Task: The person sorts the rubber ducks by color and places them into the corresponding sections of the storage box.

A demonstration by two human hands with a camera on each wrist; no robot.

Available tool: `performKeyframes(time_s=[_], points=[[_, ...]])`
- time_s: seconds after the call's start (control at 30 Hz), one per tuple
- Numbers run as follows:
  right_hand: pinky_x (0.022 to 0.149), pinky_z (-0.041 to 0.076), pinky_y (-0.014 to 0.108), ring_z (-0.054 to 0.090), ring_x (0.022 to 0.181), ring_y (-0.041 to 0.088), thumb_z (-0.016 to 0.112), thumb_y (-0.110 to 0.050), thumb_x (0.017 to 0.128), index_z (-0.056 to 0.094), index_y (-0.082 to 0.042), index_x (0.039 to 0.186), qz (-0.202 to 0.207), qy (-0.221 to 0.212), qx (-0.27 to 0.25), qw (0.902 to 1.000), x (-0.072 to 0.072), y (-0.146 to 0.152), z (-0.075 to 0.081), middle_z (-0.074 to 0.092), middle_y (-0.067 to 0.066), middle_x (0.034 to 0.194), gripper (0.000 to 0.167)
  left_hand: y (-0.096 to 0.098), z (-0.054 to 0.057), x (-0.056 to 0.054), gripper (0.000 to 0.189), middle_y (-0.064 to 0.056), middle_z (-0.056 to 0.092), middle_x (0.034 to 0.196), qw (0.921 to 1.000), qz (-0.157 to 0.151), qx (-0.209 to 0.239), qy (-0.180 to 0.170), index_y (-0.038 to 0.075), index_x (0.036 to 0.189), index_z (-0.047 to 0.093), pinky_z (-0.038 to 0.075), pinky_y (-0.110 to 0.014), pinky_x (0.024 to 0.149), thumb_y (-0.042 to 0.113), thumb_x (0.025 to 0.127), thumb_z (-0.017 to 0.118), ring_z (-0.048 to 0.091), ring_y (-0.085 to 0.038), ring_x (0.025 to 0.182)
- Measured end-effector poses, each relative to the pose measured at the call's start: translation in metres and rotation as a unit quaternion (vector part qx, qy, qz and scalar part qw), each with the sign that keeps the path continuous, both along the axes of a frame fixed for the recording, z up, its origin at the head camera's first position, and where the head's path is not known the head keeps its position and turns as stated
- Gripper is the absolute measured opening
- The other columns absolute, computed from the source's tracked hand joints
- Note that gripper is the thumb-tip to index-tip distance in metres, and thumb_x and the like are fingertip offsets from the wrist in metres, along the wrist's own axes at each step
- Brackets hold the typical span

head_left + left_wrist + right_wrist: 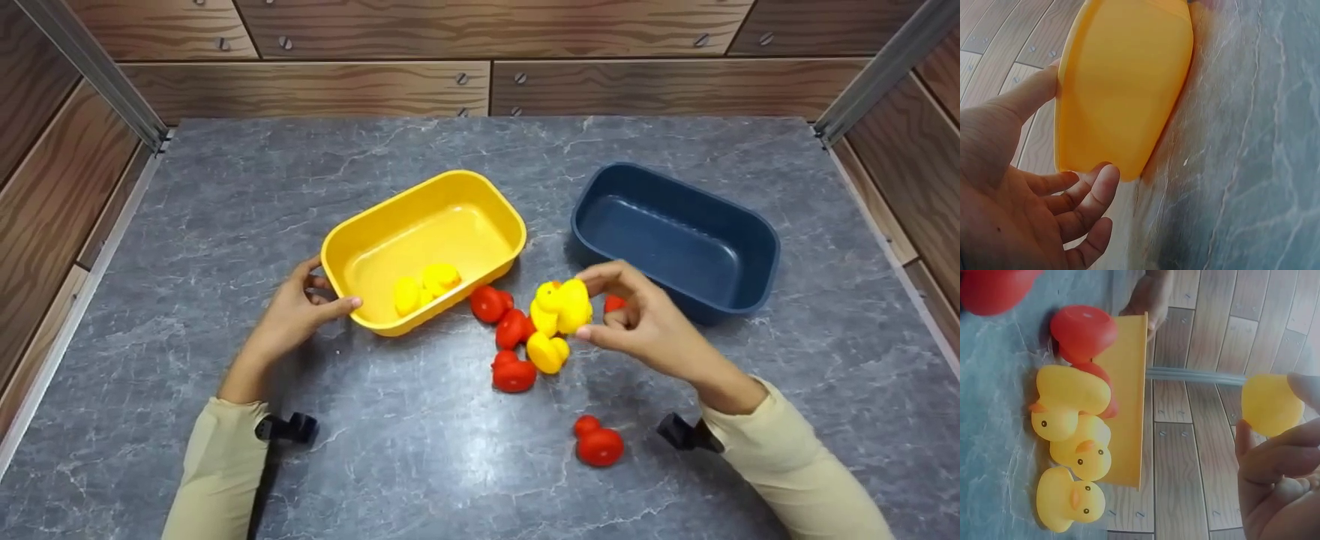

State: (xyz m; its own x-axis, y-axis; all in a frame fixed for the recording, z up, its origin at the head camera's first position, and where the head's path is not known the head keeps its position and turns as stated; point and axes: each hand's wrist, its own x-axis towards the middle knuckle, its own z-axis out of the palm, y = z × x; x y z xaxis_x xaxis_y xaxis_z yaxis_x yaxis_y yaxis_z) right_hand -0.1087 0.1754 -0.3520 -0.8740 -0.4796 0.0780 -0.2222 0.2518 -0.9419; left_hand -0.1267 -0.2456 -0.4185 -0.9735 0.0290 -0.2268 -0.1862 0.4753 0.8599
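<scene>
My left hand grips the left end of a yellow bin, thumb over the rim and fingers against the outer wall, as the left wrist view also shows. Two yellow rubber ducks lie inside the bin. Between thumb and fingertips, my right hand pinches a yellow rubber duck, raised above the table. Below it, several more yellow ducks sit on the table in a cluster. Red rubber ducks are bunched beside them, near the bin's right corner.
A dark blue bin stands at the right, just beyond my right hand. One red duck sits apart, nearer to me. Another red duck is partly hidden behind my right hand. Wood-patterned panels border the grey marbled table.
</scene>
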Motion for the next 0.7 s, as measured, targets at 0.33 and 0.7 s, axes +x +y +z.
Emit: performKeyframes(time_s=[0.33,0.7], points=[[0.04,0.028,0.018,0.029,0.041,0.01,0.068,0.005,0.084,0.046,0.0,0.128,-0.024,-0.016,-0.055,0.9981,-0.02,-0.012,0.006,0.059,0.01,0.11,0.049,0.0,0.0,0.0,0.09,-0.021,0.055,0.116,1.0,0.006,0.002,0.001,-0.002,0.15,0.023,0.046,-0.017,0.067,0.026,0.083,0.076,0.051,-0.013,0.08],[0.051,0.039,0.017,0.034,0.041,0.01,0.069,-0.007,0.087,0.046,-0.011,0.129,-0.06,-0.046,-0.057,0.9955,-0.043,-0.031,0.012,0.055,0.011,0.113,0.048,0.001,-0.001,0.0,0.087,-0.021,0.055,0.114,0.9999,0.005,0.009,0.005,-0.002,0.149,0.024,0.045,-0.016,0.066,0.024,0.083,0.076,0.052,-0.011,0.078]])
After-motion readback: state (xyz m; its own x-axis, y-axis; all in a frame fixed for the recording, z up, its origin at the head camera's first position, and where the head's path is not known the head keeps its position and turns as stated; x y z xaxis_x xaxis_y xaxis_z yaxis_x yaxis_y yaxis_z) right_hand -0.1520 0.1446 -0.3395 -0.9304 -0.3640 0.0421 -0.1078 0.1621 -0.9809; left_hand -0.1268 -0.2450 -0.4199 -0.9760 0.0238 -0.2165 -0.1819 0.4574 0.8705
